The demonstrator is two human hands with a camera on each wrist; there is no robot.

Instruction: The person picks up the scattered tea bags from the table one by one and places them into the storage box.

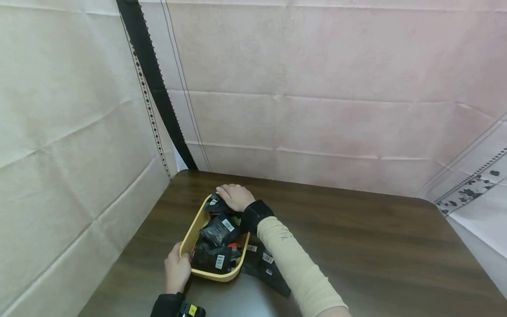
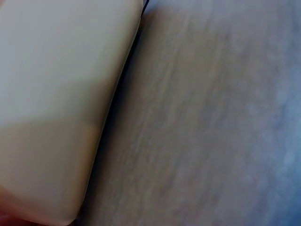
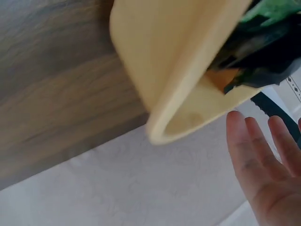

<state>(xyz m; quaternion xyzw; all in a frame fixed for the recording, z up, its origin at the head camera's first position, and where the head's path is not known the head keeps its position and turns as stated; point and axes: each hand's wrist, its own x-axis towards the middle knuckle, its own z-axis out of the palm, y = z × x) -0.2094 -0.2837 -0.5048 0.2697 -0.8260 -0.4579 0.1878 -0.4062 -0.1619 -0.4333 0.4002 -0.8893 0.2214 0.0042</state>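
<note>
A yellow plastic bin [image 1: 196, 230] holds several black packets [image 1: 218, 232] with white barcode labels, and a small red item [image 1: 233, 246] shows among them. At its near left corner my left hand [image 1: 177, 269] grips the rim, thumb on the upper edge. The left wrist view shows only the bin's outer wall [image 2: 56, 80] beside the wood. My right hand [image 1: 237, 197] is at the far end, over the rim and a packet there. In the right wrist view its fingers [image 3: 251, 146] are extended, fingertips close by the rim.
More black packets [image 1: 271, 273] lie on the brown wooden table [image 1: 356, 246] right of the bin, partly under my right forearm in the head view. Pale patterned cloth [image 1: 336, 88] hangs behind the table and along its left side.
</note>
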